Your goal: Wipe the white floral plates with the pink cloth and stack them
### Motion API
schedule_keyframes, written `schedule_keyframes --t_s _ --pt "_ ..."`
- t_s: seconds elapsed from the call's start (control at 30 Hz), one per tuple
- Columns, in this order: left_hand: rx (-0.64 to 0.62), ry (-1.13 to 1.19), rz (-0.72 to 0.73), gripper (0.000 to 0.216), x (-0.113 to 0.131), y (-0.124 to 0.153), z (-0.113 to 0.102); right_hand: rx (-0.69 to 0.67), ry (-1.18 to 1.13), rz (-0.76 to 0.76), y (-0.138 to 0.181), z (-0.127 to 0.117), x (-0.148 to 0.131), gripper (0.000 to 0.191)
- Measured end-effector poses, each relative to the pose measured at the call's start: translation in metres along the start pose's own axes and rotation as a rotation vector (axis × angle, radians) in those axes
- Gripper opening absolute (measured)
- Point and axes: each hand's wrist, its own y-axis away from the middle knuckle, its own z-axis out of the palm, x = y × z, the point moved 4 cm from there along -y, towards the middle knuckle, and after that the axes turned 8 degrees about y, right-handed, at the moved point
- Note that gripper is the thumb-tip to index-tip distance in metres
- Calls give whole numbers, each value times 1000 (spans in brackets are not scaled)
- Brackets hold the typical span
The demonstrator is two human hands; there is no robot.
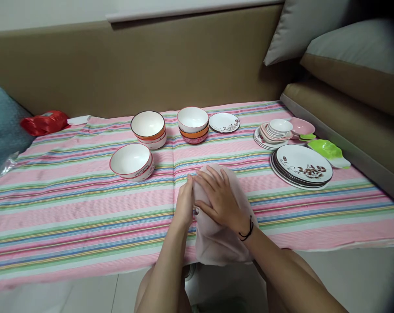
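Home interior, cushions (356,54), striped cloth (69,208), stacked bowls (147,130), tiled floor (89,295)

The person's bare forearms (169,260) converge forward: left hand (184,201) on edge, fingertips forward; right hand (222,198) palm down, fingers spread, thumb toward the left.

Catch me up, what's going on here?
A person has both hands on a pale pink cloth near the front edge of the striped cloth. The right hand lies with fingers spread on top; the left hand is against its left side. The pink cloth bulges, but what's underneath isn't visible. Stacked bowls stand ahead and to the left, and stacked plates to the right.
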Motion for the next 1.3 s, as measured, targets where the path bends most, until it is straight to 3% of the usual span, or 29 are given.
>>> schedule_keyframes --t_s 0.07,0.23,0.4,0.57,0.73,0.87,1.1,1.3 --pt "40 12 -15 57 -2 0 0 -7 7 -4 -1 -1 -2 60" --pt "-43 44 132 45 3 0 15 112 -2 106 -4 1 9 41" --pt "-24 4 190 39 4 2 21 227 -72 302 -4 6 32 41" --pt "-50 4 210 25 -1 2 22 273 -146 374 -2 10 41 42" --pt "-107 -111 212 34 1 4 23 242 -190 288 1 3 36 42" --pt "-180 -61 184 40 6 4 21 153 -205 203 1 -3 29 40" --pt "-349 -81 41 31 17 10 10 68 -224 81 4 -5 18 40" --pt "-250 -56 26 39 13 4 -3 57 -105 8 5 1 10 41"
